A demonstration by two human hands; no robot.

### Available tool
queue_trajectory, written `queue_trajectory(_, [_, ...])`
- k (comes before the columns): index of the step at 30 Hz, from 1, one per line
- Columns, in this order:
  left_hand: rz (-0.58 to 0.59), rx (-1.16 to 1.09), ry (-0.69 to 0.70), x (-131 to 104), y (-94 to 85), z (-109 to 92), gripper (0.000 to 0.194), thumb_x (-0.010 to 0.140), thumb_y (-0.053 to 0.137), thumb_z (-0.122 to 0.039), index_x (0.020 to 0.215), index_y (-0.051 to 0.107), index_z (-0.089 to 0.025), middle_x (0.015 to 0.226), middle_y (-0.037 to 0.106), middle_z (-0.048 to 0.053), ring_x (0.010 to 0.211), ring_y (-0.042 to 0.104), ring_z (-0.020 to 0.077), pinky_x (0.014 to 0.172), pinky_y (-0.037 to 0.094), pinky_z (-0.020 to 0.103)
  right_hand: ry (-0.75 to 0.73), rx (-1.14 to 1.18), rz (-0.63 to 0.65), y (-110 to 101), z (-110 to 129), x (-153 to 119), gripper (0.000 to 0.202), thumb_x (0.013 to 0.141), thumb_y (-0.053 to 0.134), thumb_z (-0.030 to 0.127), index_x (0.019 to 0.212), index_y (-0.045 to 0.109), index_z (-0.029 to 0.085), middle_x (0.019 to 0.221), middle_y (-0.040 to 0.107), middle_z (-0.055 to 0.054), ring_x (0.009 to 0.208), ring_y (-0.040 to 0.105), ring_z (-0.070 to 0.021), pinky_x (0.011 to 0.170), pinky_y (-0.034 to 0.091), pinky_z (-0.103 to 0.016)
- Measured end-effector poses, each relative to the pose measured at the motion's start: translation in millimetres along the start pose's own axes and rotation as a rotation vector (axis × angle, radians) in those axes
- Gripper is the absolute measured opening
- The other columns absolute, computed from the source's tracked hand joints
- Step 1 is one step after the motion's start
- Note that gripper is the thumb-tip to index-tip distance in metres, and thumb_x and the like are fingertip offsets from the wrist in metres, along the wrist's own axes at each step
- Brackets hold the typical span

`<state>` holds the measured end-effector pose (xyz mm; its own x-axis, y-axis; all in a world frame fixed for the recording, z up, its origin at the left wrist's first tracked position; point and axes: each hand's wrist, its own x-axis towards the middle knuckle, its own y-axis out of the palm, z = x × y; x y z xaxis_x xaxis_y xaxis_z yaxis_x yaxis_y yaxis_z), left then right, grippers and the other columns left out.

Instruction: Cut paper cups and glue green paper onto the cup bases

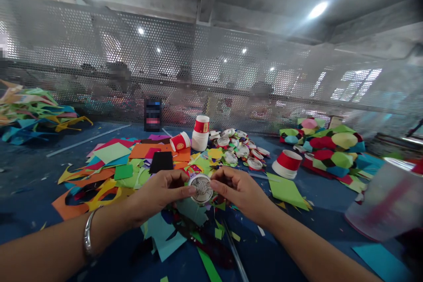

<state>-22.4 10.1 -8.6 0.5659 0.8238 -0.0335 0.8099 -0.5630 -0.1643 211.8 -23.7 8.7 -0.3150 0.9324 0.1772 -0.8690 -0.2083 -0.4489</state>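
Dimly, a perforated metal screen [172,48] spans the background, with people behind it showing only as blurred shapes through the holes. Before it lies a dark blue bench [29,163], its near part sunk in shadow. Loose sheets and offcuts of coloured paper [112,152] spread over the middle, partly covered by the arms, so the lower layers cannot be sorted out. A heap of cut paper [36,112] at the far left runs out of view, while faceted coloured paper shapes [333,145] crowd together at the right. A translucent container [380,202] is cut off by the right edge; its cloudy wall leaves the contents unclear, apart from a reddish streak. The left hand [172,187], below a silver bangle [87,233], and the right hand [236,187] grip opposite sides of one round piece, some fingertips hidden behind it. Under them, a dark tool [208,246], seemingly scissors, melts into the shade. Beyond stand a stack of paper cups [200,134] and, near it, an upright phone-like device [153,114] with a blocked-out display. Similar discs [243,149] pile up beside the stack, overlapping too much to count. Smallest, the round piece [200,188] sits between both thumbs above the scraps, pale-rimmed, its fine dark markings illegible
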Motion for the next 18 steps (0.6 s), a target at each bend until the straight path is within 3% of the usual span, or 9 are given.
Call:
queue_trajectory(5, [-0.125, -0.119, -0.002, 3.0, -5.3, -0.5, 0.034, 0.078, 0.071, -0.049, 0.089, 0.064, -0.018, 0.07, 0.055, -0.003, 0.055, 0.042, 0.0076, 0.051, 0.028, 0.021, 0.018, -0.028, -0.061, -2.2, -1.0, -0.3, 0.03, 0.091, 0.06, 0.048, 0.104, 0.061, 0.021, 0.089, 0.063, -0.003, 0.071, 0.059, -0.0153, 0.061, 0.049, -0.027])
queue_trajectory(12, [-0.174, -0.194, 0.026, 4.6, -2.3, -1.2, 0.032, 0.077, 0.075, -0.044, 0.085, 0.061, -0.017, 0.069, 0.056, -0.004, 0.058, 0.047, 0.0077, 0.055, 0.035, 0.021, 0.004, -0.066, 0.03, 4.7, -3.9, 0.1, 0.028, 0.092, 0.058, 0.045, 0.084, 0.063, 0.019, 0.073, 0.059, -0.001, 0.063, 0.056, -0.0143, 0.058, 0.045, -0.028])
queue_trajectory(18, [-0.165, -0.158, 0.002, 2.8, 2.5, -3.1, 0.03, 0.077, 0.074, -0.043, 0.085, 0.061, -0.018, 0.068, 0.058, -0.003, 0.055, 0.046, 0.0074, 0.048, 0.029, 0.02, 0.009, 0.003, 0.055, 7.9, -6.4, 0.3, 0.027, 0.092, 0.059, 0.041, 0.078, 0.061, 0.018, 0.069, 0.056, 0.001, 0.059, 0.054, -0.0128, 0.056, 0.045, -0.027])
